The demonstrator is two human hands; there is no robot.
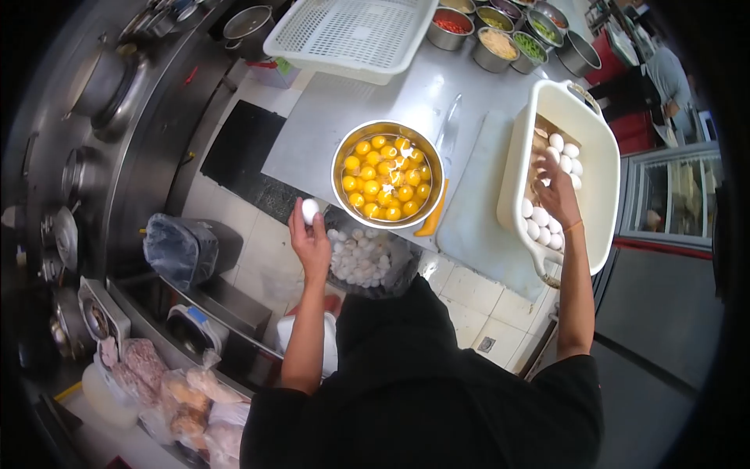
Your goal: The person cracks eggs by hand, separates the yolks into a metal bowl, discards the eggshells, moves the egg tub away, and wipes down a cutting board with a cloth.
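My left hand holds a white egg between thumb and fingers, just left of a steel bowl full of yolks in clear egg white. Inside a cream tub on the right, my right hand reaches down among white eggs; its fingers are bent, and whether they grip an egg is unclear. Below the bowl, a lined bin holds many eggshells. A knife with an orange handle lies between the bowl and a pale cutting board.
A white perforated basket and small steel pots of chopped food stand at the back of the table. At left are a bin with a plastic liner and stove pots. Another person is at far right.
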